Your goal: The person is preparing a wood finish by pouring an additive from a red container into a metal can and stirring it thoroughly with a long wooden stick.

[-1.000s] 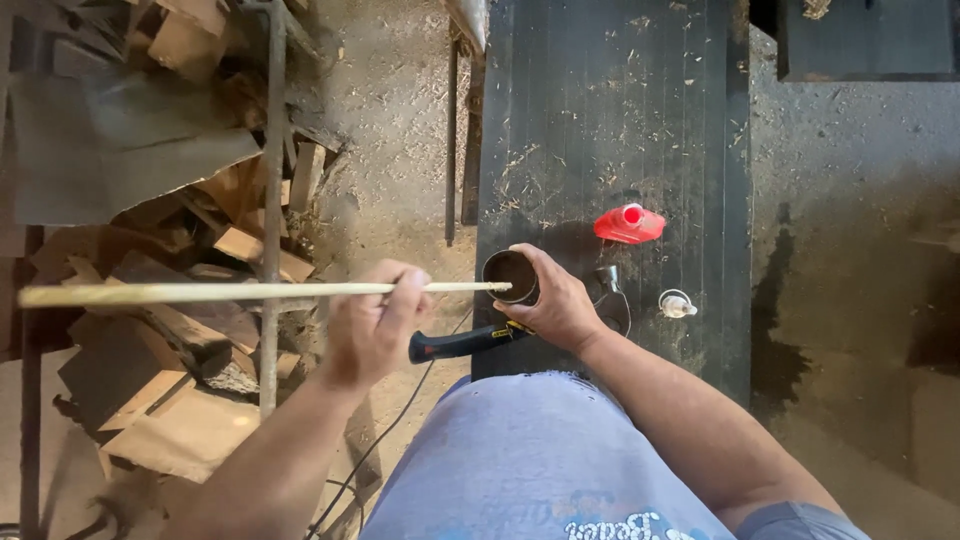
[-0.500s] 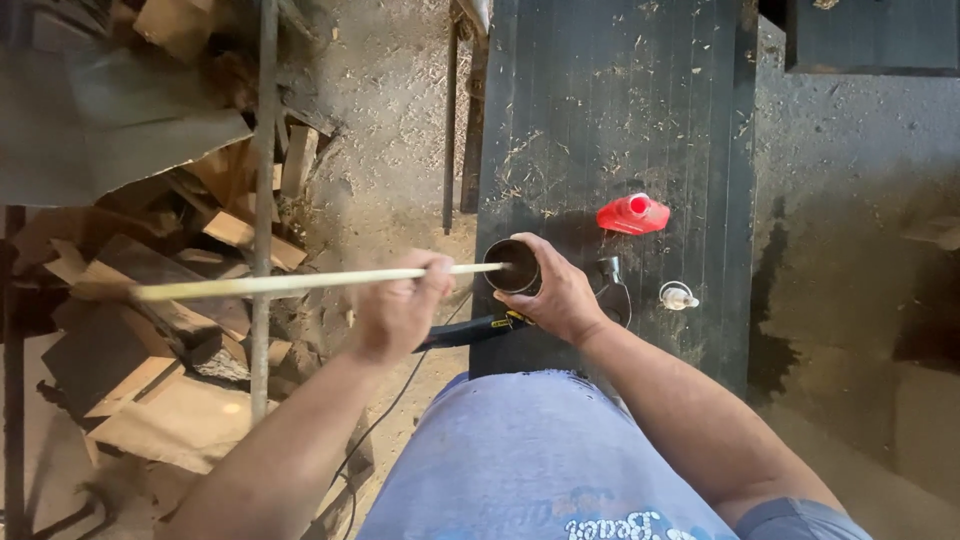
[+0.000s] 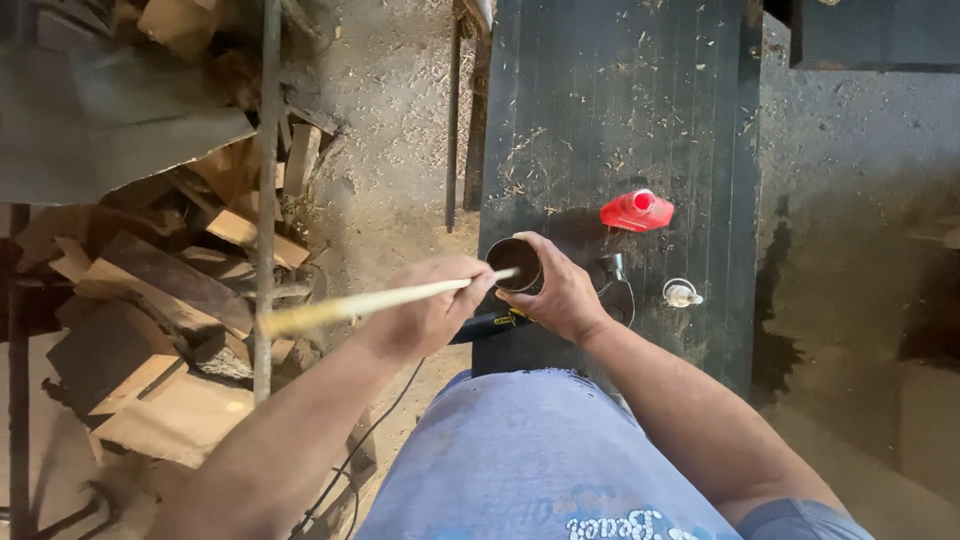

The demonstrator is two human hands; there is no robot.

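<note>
A: Where do your hands stand relative to the can (image 3: 515, 264)?

B: Your right hand (image 3: 562, 297) wraps the can's near side, fingers curled against its wall, gripping it on the dark bench (image 3: 620, 110). Your left hand (image 3: 425, 315) sits just left of the can, clenched around a pale stick (image 3: 360, 303).

A: And the stick itself?

B: Its right tip rests at the can's open mouth; the shaft runs leftward from the can, slightly downward, blurred at its far end.

A: What lies around the can?

B: A red bottle (image 3: 637, 211) lies on its side just right of the can and farther from you. A small clear cap (image 3: 681, 294) sits right of the can, beyond your right hand. A black-and-yellow tool handle (image 3: 490, 325) pokes out below the can, under your hands. Wood offcuts (image 3: 170, 300) pile well left of the can, on the floor.
</note>
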